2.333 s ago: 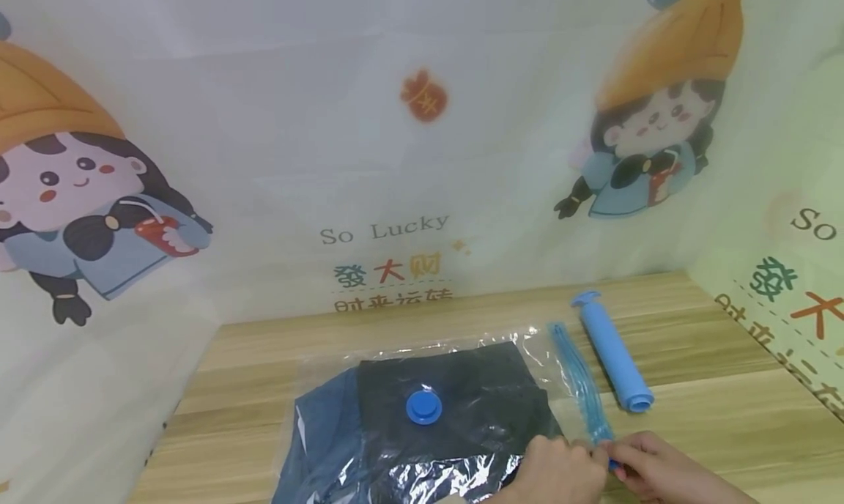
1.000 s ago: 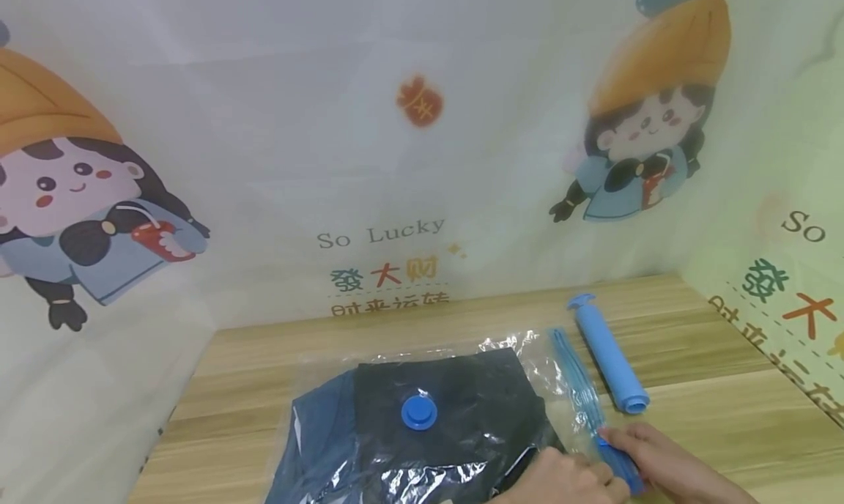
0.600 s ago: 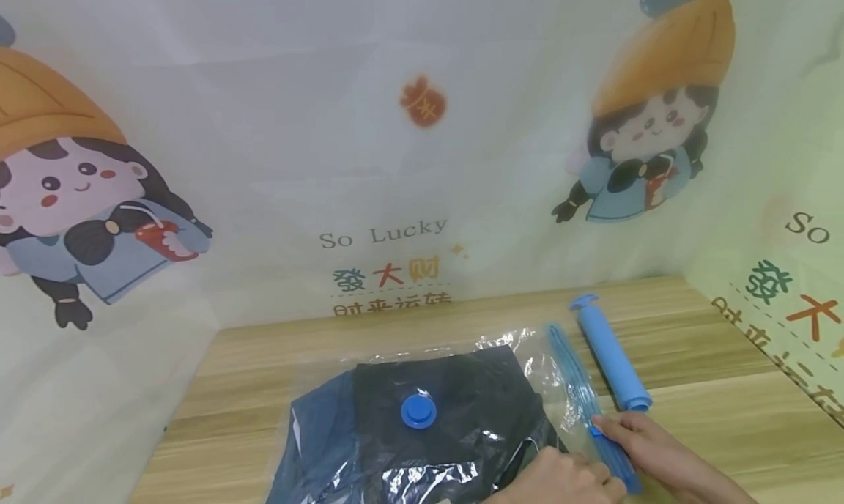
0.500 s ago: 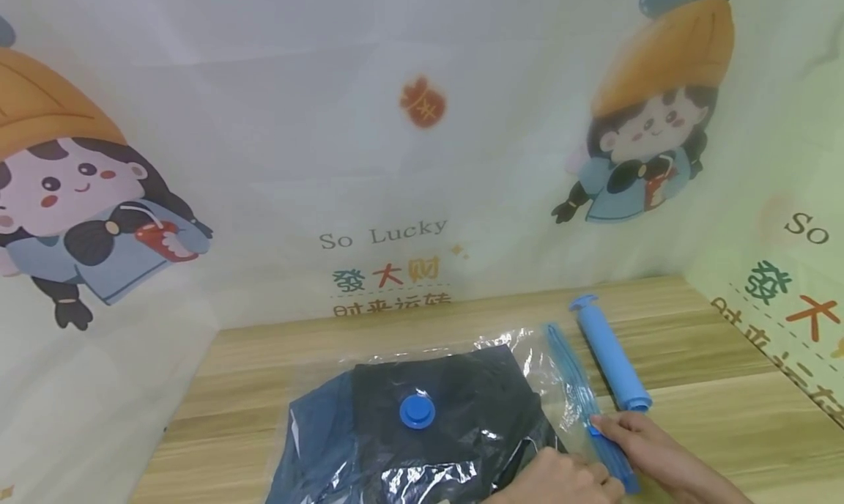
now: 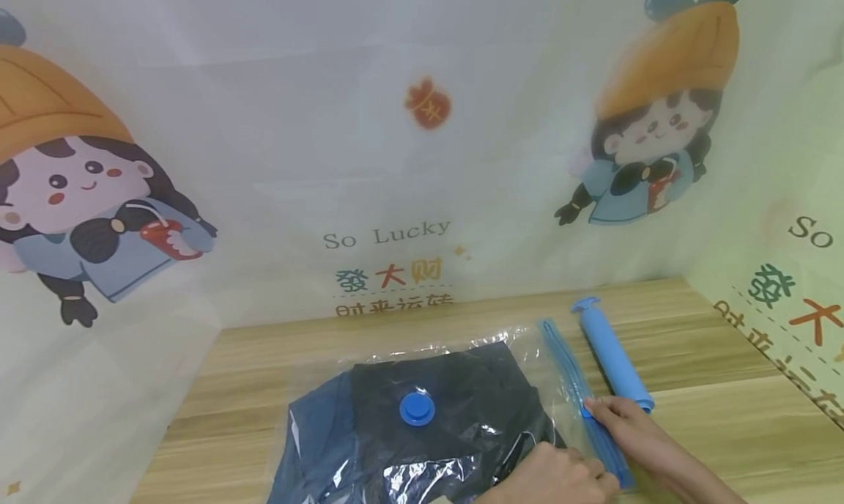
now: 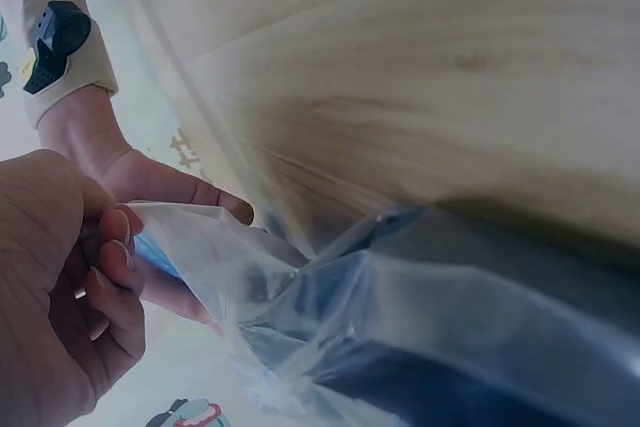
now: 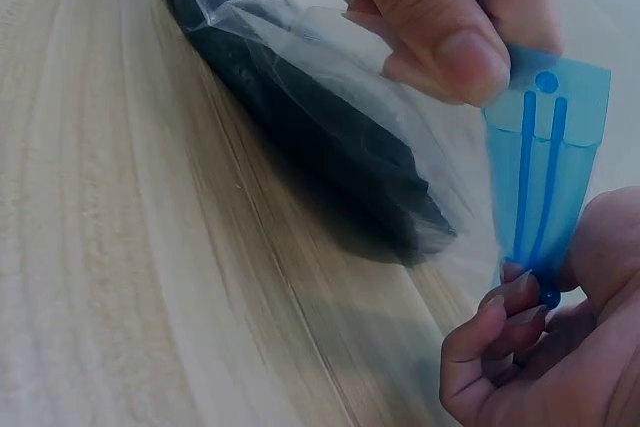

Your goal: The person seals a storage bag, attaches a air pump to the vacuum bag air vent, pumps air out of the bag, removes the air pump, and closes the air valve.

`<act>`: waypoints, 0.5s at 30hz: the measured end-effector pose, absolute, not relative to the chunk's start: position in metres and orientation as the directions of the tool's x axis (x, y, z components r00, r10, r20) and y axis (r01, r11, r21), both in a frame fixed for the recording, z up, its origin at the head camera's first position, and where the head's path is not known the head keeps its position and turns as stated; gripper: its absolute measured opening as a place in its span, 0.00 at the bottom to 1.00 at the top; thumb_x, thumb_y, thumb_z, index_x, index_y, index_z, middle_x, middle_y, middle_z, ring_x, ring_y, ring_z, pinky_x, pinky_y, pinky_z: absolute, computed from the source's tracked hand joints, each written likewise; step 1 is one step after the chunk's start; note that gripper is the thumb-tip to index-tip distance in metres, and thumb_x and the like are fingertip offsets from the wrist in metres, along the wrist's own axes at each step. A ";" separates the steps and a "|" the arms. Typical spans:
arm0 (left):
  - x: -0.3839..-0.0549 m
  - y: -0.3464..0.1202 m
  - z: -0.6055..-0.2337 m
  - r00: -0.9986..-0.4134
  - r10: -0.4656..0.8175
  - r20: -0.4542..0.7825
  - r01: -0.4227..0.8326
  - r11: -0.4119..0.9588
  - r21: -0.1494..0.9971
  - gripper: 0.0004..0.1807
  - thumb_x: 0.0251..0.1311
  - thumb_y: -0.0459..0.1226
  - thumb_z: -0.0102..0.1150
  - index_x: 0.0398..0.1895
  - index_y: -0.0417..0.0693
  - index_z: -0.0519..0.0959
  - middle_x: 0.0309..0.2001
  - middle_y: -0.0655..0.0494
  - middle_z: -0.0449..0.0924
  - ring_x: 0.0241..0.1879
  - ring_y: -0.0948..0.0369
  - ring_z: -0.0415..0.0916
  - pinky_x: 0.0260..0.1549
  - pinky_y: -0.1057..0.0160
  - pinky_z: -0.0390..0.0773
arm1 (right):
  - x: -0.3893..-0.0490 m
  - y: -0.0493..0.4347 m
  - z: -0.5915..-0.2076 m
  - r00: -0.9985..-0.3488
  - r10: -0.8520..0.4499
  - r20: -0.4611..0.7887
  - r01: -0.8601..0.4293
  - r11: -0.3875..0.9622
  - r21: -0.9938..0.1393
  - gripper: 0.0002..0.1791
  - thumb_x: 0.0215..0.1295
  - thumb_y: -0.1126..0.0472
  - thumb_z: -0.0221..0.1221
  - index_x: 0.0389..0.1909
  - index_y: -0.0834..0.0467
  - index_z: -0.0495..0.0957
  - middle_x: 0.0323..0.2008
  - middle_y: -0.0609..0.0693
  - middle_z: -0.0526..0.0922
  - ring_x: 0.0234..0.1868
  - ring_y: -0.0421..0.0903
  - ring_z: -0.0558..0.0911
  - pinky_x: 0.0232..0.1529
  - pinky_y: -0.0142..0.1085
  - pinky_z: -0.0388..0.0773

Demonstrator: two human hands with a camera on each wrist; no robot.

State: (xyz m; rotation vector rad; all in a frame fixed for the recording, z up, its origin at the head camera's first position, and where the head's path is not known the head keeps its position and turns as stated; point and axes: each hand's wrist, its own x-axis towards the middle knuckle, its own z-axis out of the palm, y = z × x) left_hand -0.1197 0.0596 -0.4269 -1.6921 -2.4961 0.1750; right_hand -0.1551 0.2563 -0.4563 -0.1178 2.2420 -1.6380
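Observation:
A clear vacuum storage bag (image 5: 527, 335) lies on the table with dark folded clothing (image 5: 455, 394) inside and a round blue valve (image 5: 417, 409) on top. Along its right side runs a blue zip strip (image 5: 560, 350). My left hand (image 5: 554, 475) pinches the bag's near corner at the strip's end; the left wrist view shows its fingertips (image 6: 118, 247) on the plastic. Farther along the strip, my right hand (image 5: 629, 427) pinches a small blue slider (image 5: 587, 409). In the right wrist view its fingers (image 7: 510, 312) curl round the strip, covering most of the slider.
A light-blue hand pump (image 5: 609, 350) lies just right of the strip, close to my right hand. Printed cloth walls (image 5: 369, 160) stand behind and beside the wooden table (image 5: 217, 387).
My right hand has slid the slider along the strip, away from the near corner and toward the far end. My left hand stays at the corner, slightly shifted.

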 end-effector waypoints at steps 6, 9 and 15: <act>-0.119 0.057 -0.430 -0.370 0.928 0.048 0.916 0.373 -0.149 0.18 0.75 0.58 0.47 0.44 0.64 0.84 0.26 0.73 0.72 0.17 0.77 0.57 0.14 0.80 0.56 | -0.162 0.252 -0.458 -0.958 -0.199 -0.208 0.133 0.337 -0.932 0.23 0.83 0.53 0.45 0.34 0.65 0.77 0.28 0.51 0.78 0.29 0.46 0.75 0.31 0.36 0.75; -0.118 0.057 -0.430 -0.373 0.927 0.044 0.913 0.375 -0.163 0.18 0.75 0.59 0.47 0.45 0.64 0.83 0.26 0.73 0.72 0.17 0.77 0.57 0.14 0.79 0.55 | -0.164 0.250 -0.459 -0.967 -0.155 -0.203 0.138 0.351 -0.926 0.22 0.83 0.54 0.45 0.38 0.67 0.79 0.30 0.51 0.79 0.32 0.48 0.76 0.33 0.37 0.75; -0.117 0.055 -0.430 -0.369 0.927 0.059 0.912 0.374 -0.171 0.18 0.75 0.58 0.47 0.44 0.64 0.84 0.27 0.73 0.73 0.18 0.77 0.57 0.14 0.79 0.55 | -0.171 0.243 -0.456 -0.972 -0.142 -0.188 0.131 0.335 -0.933 0.21 0.83 0.56 0.46 0.35 0.65 0.78 0.27 0.51 0.77 0.28 0.47 0.75 0.30 0.36 0.74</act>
